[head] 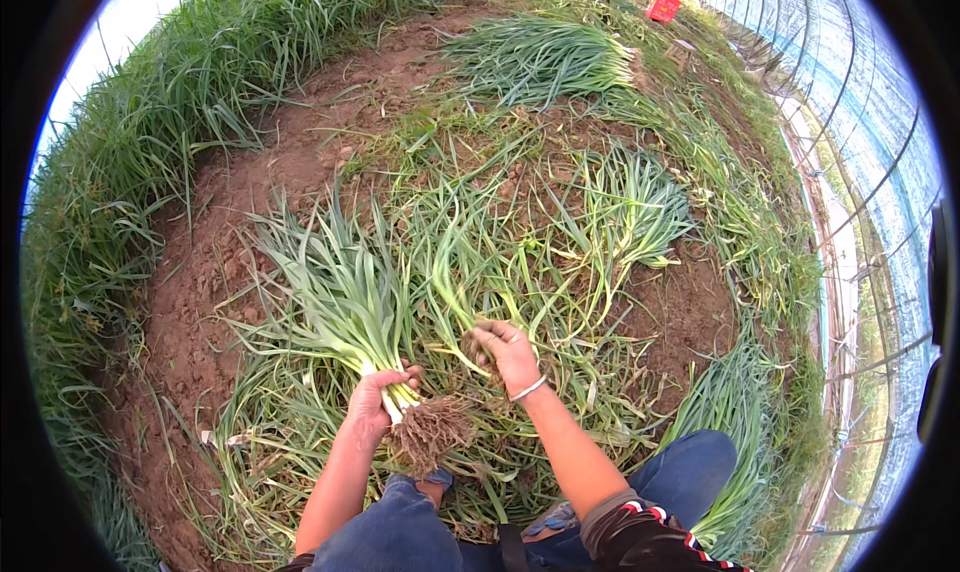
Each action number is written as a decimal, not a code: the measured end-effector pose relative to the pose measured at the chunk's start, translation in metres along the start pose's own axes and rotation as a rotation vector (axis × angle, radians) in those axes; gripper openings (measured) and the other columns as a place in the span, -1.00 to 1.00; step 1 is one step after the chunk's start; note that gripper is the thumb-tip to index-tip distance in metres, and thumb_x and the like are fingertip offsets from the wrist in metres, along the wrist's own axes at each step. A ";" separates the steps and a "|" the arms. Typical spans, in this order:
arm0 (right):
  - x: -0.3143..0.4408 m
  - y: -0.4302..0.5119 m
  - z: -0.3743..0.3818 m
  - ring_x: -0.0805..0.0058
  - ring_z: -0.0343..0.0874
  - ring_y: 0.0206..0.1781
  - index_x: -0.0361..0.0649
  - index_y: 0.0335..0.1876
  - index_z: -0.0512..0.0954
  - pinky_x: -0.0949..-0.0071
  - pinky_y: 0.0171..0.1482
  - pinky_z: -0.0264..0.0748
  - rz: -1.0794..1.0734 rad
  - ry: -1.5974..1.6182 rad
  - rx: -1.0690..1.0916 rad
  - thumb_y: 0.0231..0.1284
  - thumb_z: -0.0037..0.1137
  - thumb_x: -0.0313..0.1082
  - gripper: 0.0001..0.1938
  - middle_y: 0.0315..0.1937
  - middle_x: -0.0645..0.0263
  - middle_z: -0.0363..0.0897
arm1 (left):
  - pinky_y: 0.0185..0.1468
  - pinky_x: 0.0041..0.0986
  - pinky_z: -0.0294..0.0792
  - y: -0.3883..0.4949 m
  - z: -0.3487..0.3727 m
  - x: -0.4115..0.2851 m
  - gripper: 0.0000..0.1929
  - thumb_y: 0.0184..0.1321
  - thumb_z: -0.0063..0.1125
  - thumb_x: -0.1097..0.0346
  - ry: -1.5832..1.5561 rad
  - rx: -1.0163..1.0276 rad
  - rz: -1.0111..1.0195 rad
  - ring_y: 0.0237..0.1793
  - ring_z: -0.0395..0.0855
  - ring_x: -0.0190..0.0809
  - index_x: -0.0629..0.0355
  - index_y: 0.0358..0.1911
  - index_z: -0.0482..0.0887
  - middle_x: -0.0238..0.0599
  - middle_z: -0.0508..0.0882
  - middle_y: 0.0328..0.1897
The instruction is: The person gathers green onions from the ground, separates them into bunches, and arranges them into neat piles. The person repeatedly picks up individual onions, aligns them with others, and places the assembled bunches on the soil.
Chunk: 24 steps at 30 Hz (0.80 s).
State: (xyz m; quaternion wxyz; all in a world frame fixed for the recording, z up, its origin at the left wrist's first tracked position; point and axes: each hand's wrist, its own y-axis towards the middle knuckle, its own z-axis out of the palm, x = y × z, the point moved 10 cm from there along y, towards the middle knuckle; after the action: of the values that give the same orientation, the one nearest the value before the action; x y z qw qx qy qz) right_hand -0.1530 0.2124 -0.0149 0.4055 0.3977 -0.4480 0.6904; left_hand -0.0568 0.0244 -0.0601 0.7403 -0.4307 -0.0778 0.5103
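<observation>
My left hand [375,398] grips a thick bunch of leek-like greens [346,302] around its pale stems. The leaves fan up and away from me, and a brown tangle of roots [431,431] juts out towards my legs. To the right of the bunch, my right hand [504,353], with a pale bangle at the wrist, is closed on a green stalk [454,291]. That stalk is blurred, and its lower end is partly hidden by the fingers. Beneath both hands lies a litter of loose green and yellowed leaves [585,392].
A small pile of the greens [637,208] lies ahead on the right, with a larger pile [547,58] beyond. More greens [739,407] lie beside my right knee. Tall growing plants [172,107] line the left. A red box [663,6] stands far back near the ribbed plastic tunnel wall [862,122].
</observation>
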 end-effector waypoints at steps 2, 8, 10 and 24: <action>-0.007 -0.018 0.019 0.67 0.49 -0.48 -0.28 -0.27 0.62 0.66 -0.44 0.38 -0.110 -0.302 0.010 0.28 0.12 -0.37 -0.86 -0.50 0.38 0.59 | -0.32 -0.36 0.57 -0.002 0.026 0.003 -0.69 0.06 0.24 0.53 0.085 0.033 0.006 -0.33 0.68 -0.23 0.38 -0.08 0.55 -0.11 0.69 -0.29; 0.021 -0.058 0.028 0.19 0.57 -0.51 -0.18 -0.52 0.57 0.33 -0.43 0.48 -0.420 -0.945 -0.269 -0.05 0.26 -0.29 -0.85 -0.52 0.16 0.58 | -0.35 -0.35 0.61 0.009 0.004 0.007 -0.76 0.05 0.24 0.54 0.185 -0.064 0.066 -0.46 0.68 -0.21 0.48 -0.19 0.62 -0.11 0.68 -0.46; 0.027 -0.059 0.006 0.19 0.55 -0.54 -0.13 -0.56 0.53 0.28 -0.45 0.48 -0.519 -1.110 -0.341 -0.07 0.27 -0.28 -0.84 -0.57 0.21 0.54 | -0.38 -0.33 0.61 0.007 0.006 0.007 -0.76 0.04 0.22 0.57 0.197 -0.079 0.078 -0.46 0.69 -0.19 0.53 -0.20 0.60 -0.07 0.68 -0.44; 0.001 -0.050 0.041 0.07 0.56 -0.02 -0.20 0.13 0.48 0.23 0.07 0.46 -0.281 -0.773 0.315 0.37 -0.05 -0.10 -0.61 -0.08 0.01 0.58 | -0.31 -0.38 0.62 0.002 0.008 -0.019 -0.67 0.02 0.23 0.61 0.151 0.018 0.097 -0.38 0.70 -0.21 0.54 -0.10 0.53 -0.01 0.68 -0.27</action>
State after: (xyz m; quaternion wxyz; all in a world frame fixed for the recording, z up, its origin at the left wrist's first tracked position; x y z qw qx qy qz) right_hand -0.1001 0.1879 0.0127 0.2325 0.7408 -0.3978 0.4888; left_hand -0.0714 0.0138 -0.0505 0.7221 -0.4647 0.0038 0.5124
